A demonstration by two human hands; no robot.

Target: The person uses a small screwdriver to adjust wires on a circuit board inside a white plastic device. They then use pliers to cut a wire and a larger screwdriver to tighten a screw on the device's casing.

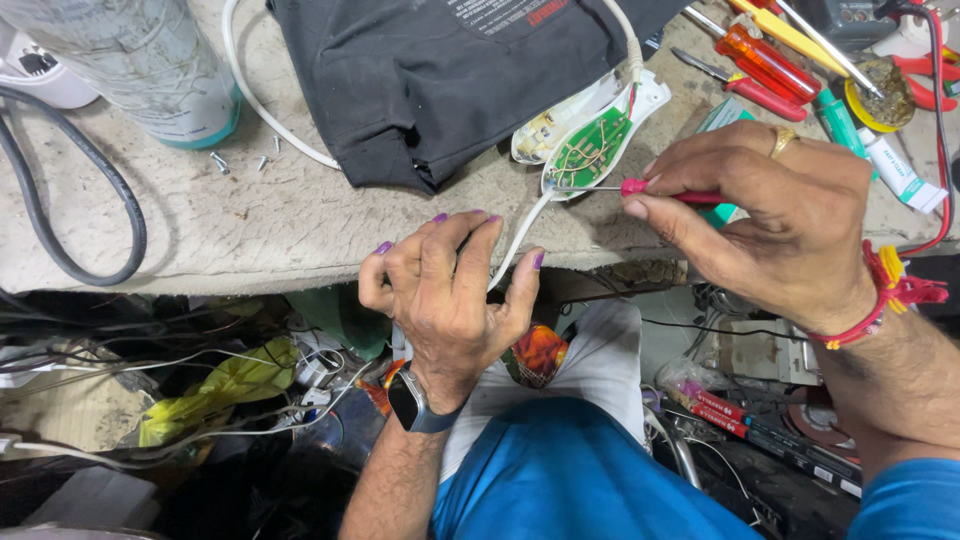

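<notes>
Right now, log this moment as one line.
left hand: pinning white cable on bench edge | right hand: holding pink-handled screwdriver, tip at green circuit board

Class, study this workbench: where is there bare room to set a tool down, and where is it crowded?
Bare bench lies between the black hose, the screws, the black cloth and the left hand. The far right corner, with the screwdrivers behind the right hand, is crowded.
</notes>
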